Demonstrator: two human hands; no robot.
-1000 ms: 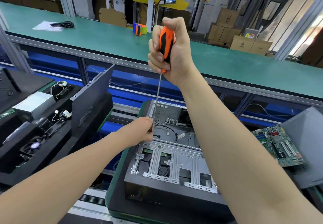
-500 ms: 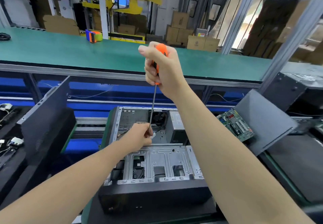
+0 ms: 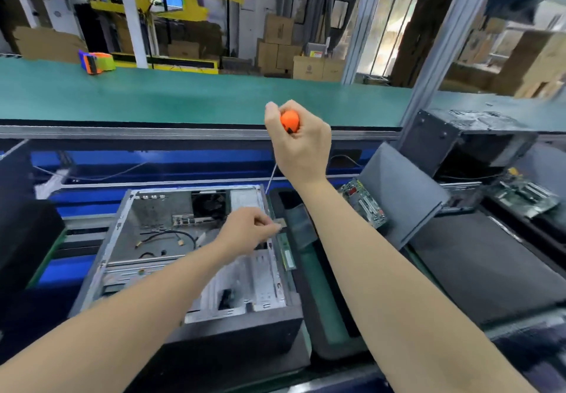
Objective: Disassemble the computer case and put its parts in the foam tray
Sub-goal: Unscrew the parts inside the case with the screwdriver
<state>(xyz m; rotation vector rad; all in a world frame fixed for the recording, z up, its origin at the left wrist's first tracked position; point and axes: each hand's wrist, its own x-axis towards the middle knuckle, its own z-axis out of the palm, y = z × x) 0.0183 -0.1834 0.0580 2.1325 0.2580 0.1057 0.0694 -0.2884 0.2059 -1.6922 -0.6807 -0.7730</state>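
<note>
What changed in the last half second was that both my hands left the screw position together. Before, I had held the orange-handled screwdriver with the long thin steel shaft tip-down inside the open grey sheet-metal computer case, with my left hand cupped round the tip near the middle of the chassis. Now my right hand still wrapped the handle in a full fist, but it had lifted and swung right. The shaft slanted down toward the case's far right corner and touched nothing that I could see. My left hand had travelled to the case's right wall, thumb and forefinger drawn into a tight pinch on a small grey bit, too blurred for me to identify. I judged it to be the freed screw. That hand hung over the seam between the case and the black foam tray, which sat just beside the case on the right, a green memory stick already lying along its left edge. The case itself lay on its side in front of me, open face up, loose cables on its floor. I took this to mean one more fastener was out and only needed dropping into the tray, with care not to lose it down the seam. A green circuit board leaned beyond the tray against a dark grey flat panel.
</note>
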